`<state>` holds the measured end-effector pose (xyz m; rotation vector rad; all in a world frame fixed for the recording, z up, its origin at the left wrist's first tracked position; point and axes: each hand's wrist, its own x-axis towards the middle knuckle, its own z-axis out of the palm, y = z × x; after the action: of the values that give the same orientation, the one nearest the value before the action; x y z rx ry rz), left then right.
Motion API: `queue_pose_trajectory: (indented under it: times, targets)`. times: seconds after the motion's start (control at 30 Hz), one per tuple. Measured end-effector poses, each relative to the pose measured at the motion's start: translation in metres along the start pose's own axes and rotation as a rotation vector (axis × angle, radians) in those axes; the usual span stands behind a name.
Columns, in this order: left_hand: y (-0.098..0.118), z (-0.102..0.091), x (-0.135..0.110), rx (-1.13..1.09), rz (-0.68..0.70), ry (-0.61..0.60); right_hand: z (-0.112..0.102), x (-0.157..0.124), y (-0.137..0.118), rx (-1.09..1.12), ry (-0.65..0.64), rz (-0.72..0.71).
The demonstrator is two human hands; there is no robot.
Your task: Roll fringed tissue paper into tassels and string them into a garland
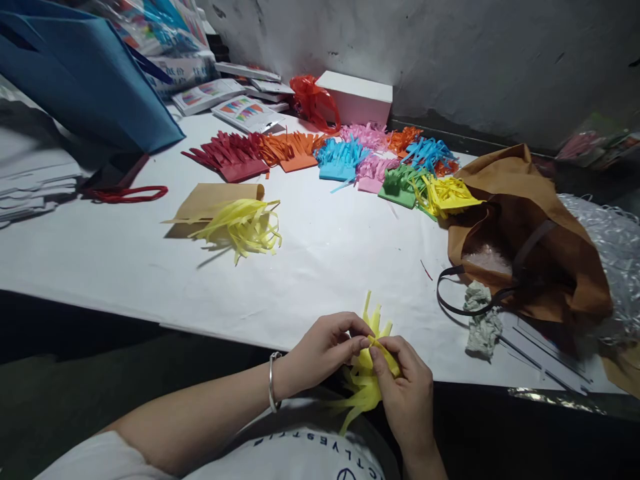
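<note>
Both hands are at the table's front edge, closed on one yellow paper tassel (367, 390). My left hand (335, 347) pinches its folded middle between thumb and fingers. From the other side my right hand (404, 377) grips the same middle, fingertips close to the left ones. Fringe strips stick up beyond the hands and hang down toward my lap. The exact fold between the fingertips is hidden. Further left on the table, a bunch of pale yellow fringed paper (245, 227) lies against a sheet of brown paper (215, 200).
Fringed paper bundles (345, 160) in several colours line the back of the white table (320, 267). A brown bag (540, 267) with crumpled paper (483, 327) sits right. A blue bag (85, 73), flat packets (245, 113) and a white box (357, 100) stand behind.
</note>
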<state>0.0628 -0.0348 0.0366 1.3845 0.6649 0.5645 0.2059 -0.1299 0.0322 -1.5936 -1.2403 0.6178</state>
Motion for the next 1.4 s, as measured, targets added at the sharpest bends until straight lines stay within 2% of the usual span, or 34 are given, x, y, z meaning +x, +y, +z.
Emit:
queue_pose_trajectory:
  times: [0.17, 0.3, 0.47, 0.6, 0.67, 0.77, 0.93, 1.0, 1.13, 1.23, 1.4]
  targets:
    - [0.004, -0.005, -0.002, 0.168, 0.095, -0.013, -0.001, 0.002, -0.002, 0.087, -0.085, 0.009]
    - [0.007, -0.007, -0.003, 0.242, 0.123, -0.047, -0.001, 0.002, -0.004, 0.015, -0.033, -0.041]
    - [0.010, -0.008, -0.004, 0.391, 0.196, -0.021, -0.001, 0.000, -0.004, 0.081, -0.112, 0.030]
    - [0.012, -0.009, -0.005, 0.359, 0.136, -0.077, 0.001, 0.000, -0.003, -0.050, -0.022, -0.113]
    - [0.011, -0.010, -0.006, 0.370, 0.133, -0.070, 0.002, -0.001, -0.004, -0.060, -0.040, -0.147]
    - [0.010, -0.012, -0.006, 0.377, 0.148, -0.046, 0.001, 0.000, -0.004, -0.016, -0.099, -0.094]
    - [0.007, -0.015, -0.004, 0.140, 0.045, -0.062, 0.001, -0.002, 0.000, -0.025, -0.045, -0.058]
    - [0.009, -0.016, -0.004, 0.143, 0.020, -0.046, 0.002, -0.003, 0.002, -0.027, -0.046, -0.045]
    - [0.014, -0.018, -0.004, 0.381, 0.161, -0.033, 0.003, -0.003, 0.002, -0.024, -0.042, -0.055]
    - [0.015, -0.022, -0.002, 0.534, 0.290, -0.074, 0.005, -0.003, 0.002, -0.039, -0.040, -0.090]
    - [0.004, -0.025, -0.002, 0.734, 0.440, -0.098, 0.016, -0.008, 0.013, -0.122, -0.009, -0.191]
